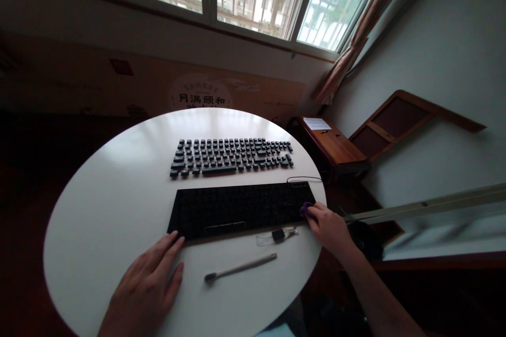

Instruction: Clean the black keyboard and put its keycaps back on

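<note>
A black keyboard base (237, 208) without its keycaps lies on the white round table (98, 210). At its lower left corner rest the fingertips of my left hand (148, 276), which is otherwise flat with the thumb apart. My right hand (328, 226) pinches a small purple cloth (307, 209) against the base's right end. Just below the base are a wire keycap puller (279, 234) with a dark middle and a toothbrush (241, 268) with a grey handle and dark bristles. Behind the base, loose black keycaps (229, 155) lie in keyboard order.
A thin black cable (304, 178) runs from the base's back right to the table edge. Beyond the table on the right stands a wooden chair (336, 142) with a paper (316, 124) on it. A barred window (256, 0) is above the far wall.
</note>
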`<state>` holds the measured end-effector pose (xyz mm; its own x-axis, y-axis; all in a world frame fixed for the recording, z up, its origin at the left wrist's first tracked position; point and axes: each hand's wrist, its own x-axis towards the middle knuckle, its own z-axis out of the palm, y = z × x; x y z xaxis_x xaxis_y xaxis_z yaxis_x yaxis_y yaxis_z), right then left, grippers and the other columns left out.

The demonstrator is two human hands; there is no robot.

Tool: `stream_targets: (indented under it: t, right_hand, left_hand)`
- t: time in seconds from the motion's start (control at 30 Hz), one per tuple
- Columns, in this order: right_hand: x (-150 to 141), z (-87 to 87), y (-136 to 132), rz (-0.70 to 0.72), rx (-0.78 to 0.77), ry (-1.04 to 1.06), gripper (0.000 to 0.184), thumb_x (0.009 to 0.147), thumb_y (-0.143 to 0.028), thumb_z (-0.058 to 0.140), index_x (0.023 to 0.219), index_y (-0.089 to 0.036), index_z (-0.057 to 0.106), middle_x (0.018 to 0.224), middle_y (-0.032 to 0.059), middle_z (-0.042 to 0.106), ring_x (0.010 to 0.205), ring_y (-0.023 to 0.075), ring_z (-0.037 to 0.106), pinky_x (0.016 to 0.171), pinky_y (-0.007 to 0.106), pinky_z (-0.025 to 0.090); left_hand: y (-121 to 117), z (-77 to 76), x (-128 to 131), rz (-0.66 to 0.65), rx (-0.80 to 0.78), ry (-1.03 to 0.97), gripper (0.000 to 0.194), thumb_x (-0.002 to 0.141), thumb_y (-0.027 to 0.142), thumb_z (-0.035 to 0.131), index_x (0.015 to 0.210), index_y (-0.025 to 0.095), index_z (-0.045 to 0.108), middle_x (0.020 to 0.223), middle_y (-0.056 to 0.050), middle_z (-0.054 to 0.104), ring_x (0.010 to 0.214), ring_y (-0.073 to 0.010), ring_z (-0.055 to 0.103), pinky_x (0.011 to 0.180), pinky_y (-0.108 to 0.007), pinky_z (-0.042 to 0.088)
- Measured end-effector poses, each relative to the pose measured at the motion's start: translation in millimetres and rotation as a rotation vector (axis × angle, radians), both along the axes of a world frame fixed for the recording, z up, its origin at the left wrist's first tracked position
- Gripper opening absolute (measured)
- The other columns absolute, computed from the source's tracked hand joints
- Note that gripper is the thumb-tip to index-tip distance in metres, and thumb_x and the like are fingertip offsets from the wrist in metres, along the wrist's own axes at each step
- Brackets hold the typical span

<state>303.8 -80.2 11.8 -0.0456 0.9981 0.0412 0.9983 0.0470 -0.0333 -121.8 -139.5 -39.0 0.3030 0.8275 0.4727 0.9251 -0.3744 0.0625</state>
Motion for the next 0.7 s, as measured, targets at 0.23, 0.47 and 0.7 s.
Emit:
stream_targets:
  t: [0.23, 0.47, 0.7]
  right_hand:
    - [-46.2, 1.7, -4.0, 0.139, 0.026, 0.063, 0.015, 0.093, -0.024, 0.050, 0.087, -0.022, 0.063, 0.091, -0.0004, 0.060, 0.067, 0.0114, 0.057, 0.057, 0.028, 0.028]
    - [-72.9, 6.1, -1.2, 0.241, -0.010, 0.112, 0.018, 0.094, -0.029, 0.051, 0.083, -0.022, 0.064, 0.091, 0.0000, 0.058, 0.067, 0.0108, 0.056, 0.060, 0.026, 0.030]
    - [-86.5, 12.3, 1.3, 0.256, 0.019, 0.107, 0.020, 0.093, -0.024, 0.053, 0.078, -0.020, 0.066, 0.087, 0.0026, 0.059, 0.074, 0.0146, 0.054, 0.064, 0.027, 0.034]
  left_hand:
    - [0.6, -0.2, 0.3, -0.017, 0.027, 0.030, 0.046, 0.094, 0.036, 0.043, 0.130, 0.013, 0.058, 0.134, -0.015, 0.060, 0.115, -0.0302, 0.061, 0.095, -0.045, 0.050]
    - [-2.1, 6.3, 4.1, -0.005, 0.027, 0.017, 0.044, 0.094, 0.035, 0.042, 0.127, 0.013, 0.060, 0.131, -0.015, 0.062, 0.115, -0.0296, 0.061, 0.096, -0.044, 0.050]
    - [-5.2, 6.4, 5.7, 0.011, -0.021, -0.031, 0.043, 0.093, 0.034, 0.044, 0.128, 0.014, 0.061, 0.134, -0.014, 0.061, 0.118, -0.0296, 0.060, 0.098, -0.046, 0.050]
